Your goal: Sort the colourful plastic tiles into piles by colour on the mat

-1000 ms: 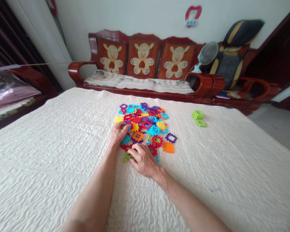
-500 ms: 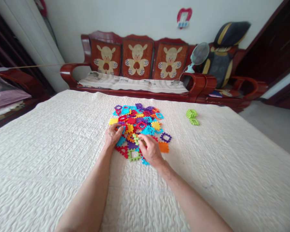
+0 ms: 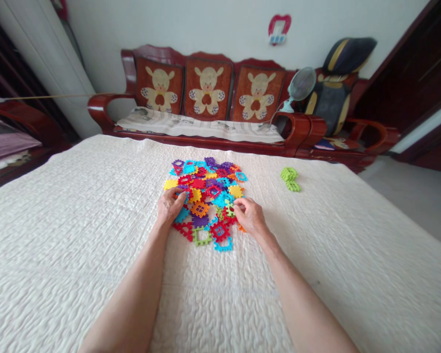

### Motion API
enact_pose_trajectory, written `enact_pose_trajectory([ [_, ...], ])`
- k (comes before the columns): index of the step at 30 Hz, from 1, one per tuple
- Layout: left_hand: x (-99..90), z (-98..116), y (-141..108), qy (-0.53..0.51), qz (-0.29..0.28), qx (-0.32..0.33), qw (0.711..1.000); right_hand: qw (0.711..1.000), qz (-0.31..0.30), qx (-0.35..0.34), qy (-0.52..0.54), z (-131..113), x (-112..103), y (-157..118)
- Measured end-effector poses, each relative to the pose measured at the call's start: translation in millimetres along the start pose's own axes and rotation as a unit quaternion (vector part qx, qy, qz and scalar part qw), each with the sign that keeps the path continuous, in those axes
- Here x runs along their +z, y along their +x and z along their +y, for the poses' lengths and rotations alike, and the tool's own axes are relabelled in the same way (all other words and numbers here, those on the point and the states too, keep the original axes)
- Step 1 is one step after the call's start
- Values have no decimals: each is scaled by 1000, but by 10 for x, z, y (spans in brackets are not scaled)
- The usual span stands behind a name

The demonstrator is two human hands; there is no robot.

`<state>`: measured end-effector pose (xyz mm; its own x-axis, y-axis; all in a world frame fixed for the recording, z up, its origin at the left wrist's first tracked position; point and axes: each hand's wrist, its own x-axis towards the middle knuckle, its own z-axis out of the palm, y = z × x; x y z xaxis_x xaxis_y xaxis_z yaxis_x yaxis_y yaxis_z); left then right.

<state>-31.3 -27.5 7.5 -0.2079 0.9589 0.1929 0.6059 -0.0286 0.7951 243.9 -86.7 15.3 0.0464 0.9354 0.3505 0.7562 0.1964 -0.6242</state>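
A heap of flat, toothed plastic interlocking building pieces (image 3: 200, 209) in several colours lies on the cream quilted cover (image 3: 95, 186). My left hand (image 3: 170, 205) rests at the heap's left edge, fingers loosely curved and thumb apart, touching pieces; its fingertips are partly hidden. On the right side of the heap, my right hand (image 3: 250, 215) pinches a light green building piece (image 3: 229, 208) between thumb and fingers. A green square frame piece (image 3: 202, 236) lies at the near edge, beside a red window-shaped piece (image 3: 219, 230). Another green piece (image 3: 219, 214) shows partly under others.
Farther right on the cover sits a small separate pile of green pieces (image 3: 290, 179). Beyond the cover's far edge stands a dark red wooden sofa (image 3: 206, 143) with bear cushions (image 3: 207, 88). A fan (image 3: 302, 84) and a wooden armchair (image 3: 378, 128) are at the back right.
My right hand has moved right with the green piece, uncovering the red window-shaped piece and others in the heap's near part. My left hand has stayed at the left edge.
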Motion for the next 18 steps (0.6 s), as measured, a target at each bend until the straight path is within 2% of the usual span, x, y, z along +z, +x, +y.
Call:
enact_pose_trajectory([
  [5, 2, 0, -3, 1, 3, 6, 1000, 998, -62, -7, 3, 53, -116, 29],
  [9, -6, 16, -9, 5, 5, -4, 1000, 996, -88, -31, 1, 71, -77, -4],
  [15, -15, 20, -9, 10, 1, -3, 1000, 996, -77, -32, 25, 69, -93, 10],
  [18, -14, 23, -7, 10, 2, -9, 1000, 1000, -20, 22, 11, 170, -229, 76],
])
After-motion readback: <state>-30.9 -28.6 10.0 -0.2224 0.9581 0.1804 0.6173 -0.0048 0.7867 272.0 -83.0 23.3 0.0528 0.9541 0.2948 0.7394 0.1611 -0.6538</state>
